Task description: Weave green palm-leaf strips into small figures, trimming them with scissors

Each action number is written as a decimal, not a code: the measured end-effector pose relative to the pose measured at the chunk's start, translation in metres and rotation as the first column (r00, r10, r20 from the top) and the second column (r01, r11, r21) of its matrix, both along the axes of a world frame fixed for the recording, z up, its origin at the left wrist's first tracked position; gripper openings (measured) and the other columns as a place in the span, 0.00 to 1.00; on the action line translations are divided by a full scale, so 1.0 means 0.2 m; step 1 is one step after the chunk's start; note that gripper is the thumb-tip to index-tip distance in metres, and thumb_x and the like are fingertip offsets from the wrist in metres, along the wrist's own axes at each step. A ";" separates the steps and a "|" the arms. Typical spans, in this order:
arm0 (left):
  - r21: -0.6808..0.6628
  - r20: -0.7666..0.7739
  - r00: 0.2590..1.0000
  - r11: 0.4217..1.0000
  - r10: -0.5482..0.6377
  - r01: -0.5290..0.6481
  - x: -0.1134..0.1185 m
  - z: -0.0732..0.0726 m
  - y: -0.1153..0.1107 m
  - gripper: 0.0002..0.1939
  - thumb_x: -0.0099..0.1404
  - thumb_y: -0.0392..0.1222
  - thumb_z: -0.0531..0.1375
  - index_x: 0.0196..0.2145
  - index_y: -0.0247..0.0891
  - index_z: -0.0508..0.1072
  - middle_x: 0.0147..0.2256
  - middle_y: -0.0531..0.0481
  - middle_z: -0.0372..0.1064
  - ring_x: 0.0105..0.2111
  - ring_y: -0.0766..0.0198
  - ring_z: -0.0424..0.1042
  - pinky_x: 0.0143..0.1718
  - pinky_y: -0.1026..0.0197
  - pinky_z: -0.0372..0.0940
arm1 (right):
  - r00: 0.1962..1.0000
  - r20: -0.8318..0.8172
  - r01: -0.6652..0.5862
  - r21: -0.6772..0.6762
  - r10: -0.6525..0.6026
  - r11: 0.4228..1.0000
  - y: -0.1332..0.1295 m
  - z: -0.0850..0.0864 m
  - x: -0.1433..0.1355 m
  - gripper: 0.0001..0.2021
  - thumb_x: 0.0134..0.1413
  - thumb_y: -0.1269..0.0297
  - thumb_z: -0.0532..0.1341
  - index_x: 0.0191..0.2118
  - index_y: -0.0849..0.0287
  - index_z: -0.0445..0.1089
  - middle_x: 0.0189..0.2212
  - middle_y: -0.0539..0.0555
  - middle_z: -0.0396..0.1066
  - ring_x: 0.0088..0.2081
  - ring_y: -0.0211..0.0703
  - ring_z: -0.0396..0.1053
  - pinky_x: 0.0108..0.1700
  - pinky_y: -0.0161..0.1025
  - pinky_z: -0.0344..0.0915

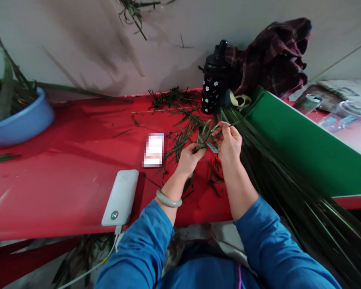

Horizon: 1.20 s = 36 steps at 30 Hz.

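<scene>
Near the middle of the red table, my left hand (190, 159) pinches the lower left of a small bundle of woven green leaf strips (203, 132). My right hand (228, 142) is just to its right, fingers closed on a thin green strip (247, 111) that sticks out toward the upper right. A small metal blade or scissors tip (212, 147) shows between the two hands; which hand touches it I cannot tell. Cut leaf scraps (180, 141) lie around and behind the hands.
A phone (154, 150) and a white power bank (120, 197) with a cable lie left. Behind stands a black flowered bottle (211, 82) beside plaid cloth (267, 60). Long leaves (276, 188) and a green board (313, 148) are right. A blue basin (21, 120) holds leaves far left.
</scene>
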<state>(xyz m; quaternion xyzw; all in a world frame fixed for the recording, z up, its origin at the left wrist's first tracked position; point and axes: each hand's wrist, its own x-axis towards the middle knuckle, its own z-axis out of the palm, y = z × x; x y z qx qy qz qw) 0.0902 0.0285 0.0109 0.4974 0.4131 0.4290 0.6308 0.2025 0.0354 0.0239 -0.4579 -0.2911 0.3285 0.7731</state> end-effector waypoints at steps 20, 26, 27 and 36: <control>-0.103 0.226 0.960 0.984 0.165 -0.145 0.00 -0.01 0.02 0.12 0.46 0.44 0.63 0.25 0.33 0.69 0.18 0.57 0.60 0.21 0.75 0.59 0.24 0.70 0.54 | 0.920 0.360 -0.101 -0.169 0.157 0.980 0.00 -0.05 -0.07 0.10 0.41 0.59 0.60 0.26 0.61 0.71 0.21 0.49 0.69 0.24 0.33 0.63 0.28 0.32 0.59; -0.105 0.208 0.953 0.973 0.221 -0.203 0.00 -0.01 0.01 0.14 0.44 0.47 0.64 0.23 0.34 0.67 0.17 0.58 0.58 0.20 0.75 0.58 0.23 0.70 0.52 | 0.930 0.358 -0.025 -0.172 0.086 0.985 0.00 -0.06 -0.09 0.11 0.42 0.57 0.60 0.26 0.61 0.70 0.21 0.48 0.69 0.24 0.33 0.63 0.27 0.32 0.59; -0.109 0.208 0.953 0.974 0.218 -0.199 0.00 -0.01 0.02 0.15 0.44 0.47 0.64 0.22 0.35 0.66 0.16 0.59 0.56 0.19 0.75 0.57 0.22 0.70 0.51 | 0.931 0.353 -0.032 -0.172 0.092 0.985 0.00 -0.06 -0.09 0.11 0.42 0.58 0.60 0.26 0.61 0.70 0.21 0.48 0.69 0.24 0.33 0.63 0.27 0.32 0.59; -0.134 0.210 0.954 0.973 0.212 -0.187 -0.02 -0.03 0.04 0.18 0.46 0.47 0.63 0.17 0.37 0.56 0.12 0.63 0.45 0.13 0.78 0.44 0.15 0.68 0.39 | 0.929 0.306 -0.159 -0.177 0.208 0.971 0.01 -0.07 -0.09 0.10 0.40 0.59 0.61 0.25 0.61 0.71 0.21 0.48 0.69 0.24 0.34 0.64 0.28 0.33 0.60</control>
